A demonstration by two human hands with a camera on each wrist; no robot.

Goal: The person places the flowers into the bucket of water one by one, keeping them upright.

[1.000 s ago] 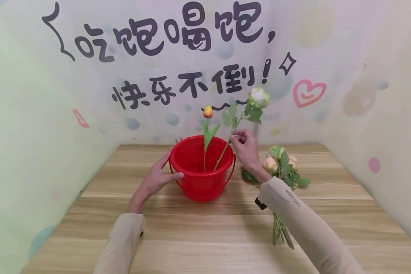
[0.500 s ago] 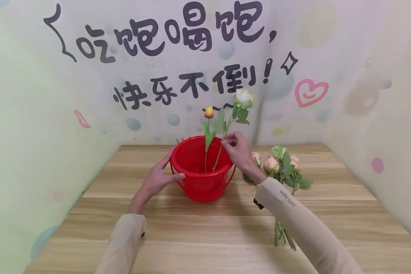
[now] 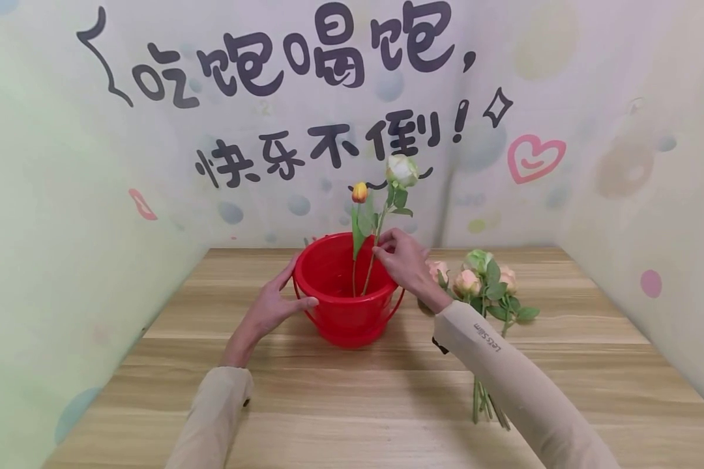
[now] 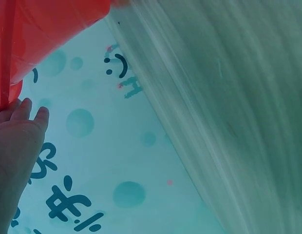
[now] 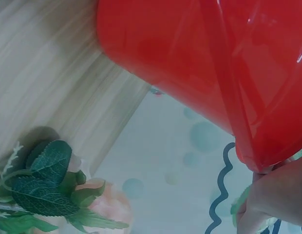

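Beige sleeve (image 3: 493, 339) reads "Lets Slim".

- A wooden table (image 3: 352, 404) with a pale, streaked plank grain.
- A loose bunch of pale pink and green artificial roses (image 3: 481, 283) lying toward the table's right side, near the far edge, stems pointing to the near edge.
- A pastel backdrop wall (image 3: 563, 78) with black Chinese lettering, a pink heart and soft bubbles.
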